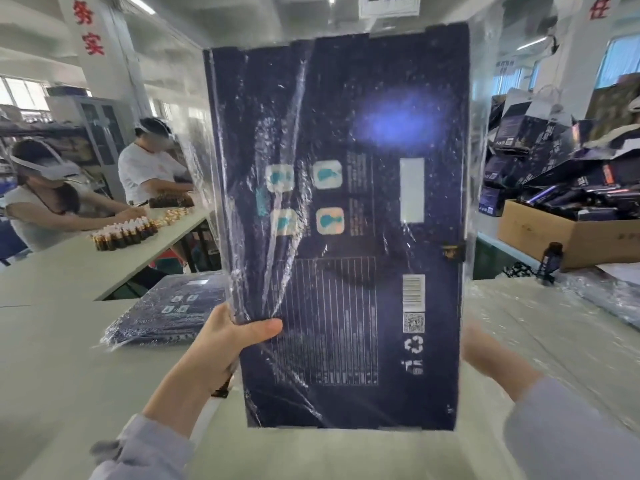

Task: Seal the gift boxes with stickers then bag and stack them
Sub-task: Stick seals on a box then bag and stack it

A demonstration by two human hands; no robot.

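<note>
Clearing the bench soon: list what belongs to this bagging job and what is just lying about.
Job: gift box; clear bag around it; left hand gripping its edge; right hand, blurred; stack of bagged boxes; loose clear plastic.
Lying about: cardboard carton; dark bottle; small bottles on far table.

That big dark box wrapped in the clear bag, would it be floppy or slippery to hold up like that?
Probably stiff: the gift box shows flat faces and straight edges. Likely slippery, as the loose, wrinkled clear bag lies between it and the left hand pinching its edge. Held on end and thin, it may tip if released.
</note>
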